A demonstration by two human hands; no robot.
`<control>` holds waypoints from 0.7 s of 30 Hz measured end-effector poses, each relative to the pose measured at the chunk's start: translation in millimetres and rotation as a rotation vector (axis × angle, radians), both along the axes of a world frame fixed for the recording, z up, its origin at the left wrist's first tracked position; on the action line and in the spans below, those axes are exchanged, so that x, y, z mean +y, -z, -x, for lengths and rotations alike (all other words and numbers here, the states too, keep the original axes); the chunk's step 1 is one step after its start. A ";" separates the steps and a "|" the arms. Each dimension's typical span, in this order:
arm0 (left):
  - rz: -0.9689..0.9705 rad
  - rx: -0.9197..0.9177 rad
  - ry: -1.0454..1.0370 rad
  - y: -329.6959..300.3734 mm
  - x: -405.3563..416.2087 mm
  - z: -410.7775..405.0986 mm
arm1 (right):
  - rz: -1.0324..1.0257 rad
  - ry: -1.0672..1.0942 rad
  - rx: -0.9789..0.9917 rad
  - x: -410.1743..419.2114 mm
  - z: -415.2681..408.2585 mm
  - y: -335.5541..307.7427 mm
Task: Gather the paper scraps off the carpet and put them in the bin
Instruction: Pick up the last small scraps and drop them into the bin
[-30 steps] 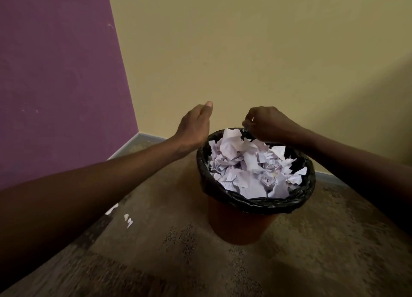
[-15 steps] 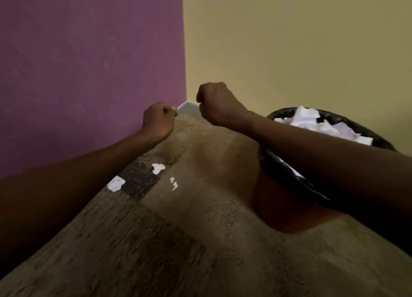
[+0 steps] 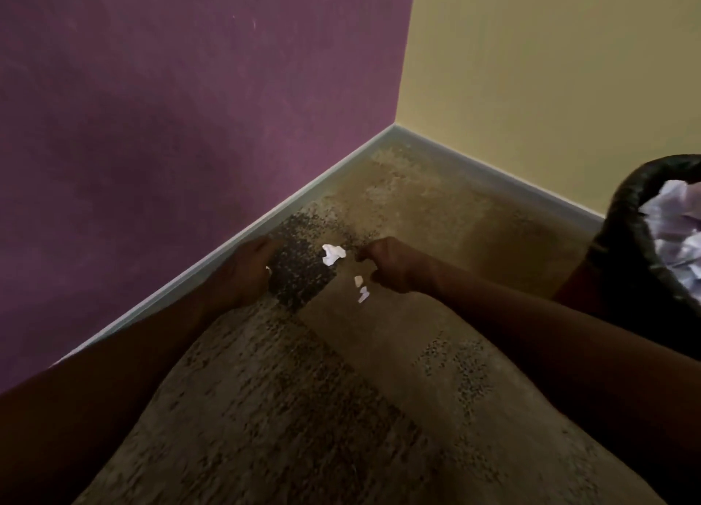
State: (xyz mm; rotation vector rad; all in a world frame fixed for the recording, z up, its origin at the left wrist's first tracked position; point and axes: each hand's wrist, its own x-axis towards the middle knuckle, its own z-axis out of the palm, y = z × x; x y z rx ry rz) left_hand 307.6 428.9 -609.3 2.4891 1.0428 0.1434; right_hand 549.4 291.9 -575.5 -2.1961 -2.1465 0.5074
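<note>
Fingers of my right hand [image 3: 390, 267] are curled inward, thumb against forefinger; whether they pinch anything between them I cannot tell, since the tips are in shadow. My left hand [image 3: 248, 269] lies low over the carpet [image 3: 341, 410] with its fingers [image 3: 267, 245] fairly straight and relaxed, and a sliver of white shows at the edge of its palm, too small for me to say whether it is a scrap beneath the hand.

I take the largest paper scrap [image 3: 333, 254] as my landmark. It lies on a dark speckled patch of the carpet, between my two hands: the left hand is just to its left, the right hand just to its right, neither touching it as far as I can see. Two smaller scraps [image 3: 360, 288] lie on the carpet a little nearer to me than the landmark, just beside the right hand's knuckles.

Far to the right of the landmark, at the edge of view, stands the bin [image 3: 626, 239], lined with a black bag and heaped with crumpled white paper [image 3: 673, 216]. Beyond the landmark a pale skirting board [image 3: 227, 245] runs along the foot of a purple wall [image 3: 189, 106], meeting a yellow wall [image 3: 550, 68] at the corner.
</note>
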 end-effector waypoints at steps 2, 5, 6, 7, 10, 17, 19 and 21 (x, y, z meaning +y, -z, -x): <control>-0.073 0.111 0.018 25.9 6.5 10.7 | 0.059 -0.063 0.019 3.0 1.3 23.8; -0.122 0.285 -0.008 49.9 10.9 17.1 | 0.148 -0.140 -0.006 6.5 5.0 52.4; -0.141 0.333 -0.008 57.3 11.7 17.9 | 0.162 -0.148 -0.012 5.9 6.7 59.2; -0.142 0.359 -0.008 62.5 12.2 19.2 | 0.147 -0.151 -0.013 4.1 8.8 64.8; -0.053 0.342 -0.028 75.2 16.2 26.6 | -0.038 -0.184 0.005 -4.6 13.4 72.7; -0.225 0.033 0.013 50.1 9.4 27.0 | -0.177 -0.116 0.113 -8.9 17.9 81.8; -0.243 0.017 0.003 45.6 7.9 28.9 | -0.202 -0.057 0.102 0.5 15.7 78.6; -0.280 -0.020 -0.023 41.7 3.5 25.8 | -0.243 0.021 0.144 14.4 14.4 73.7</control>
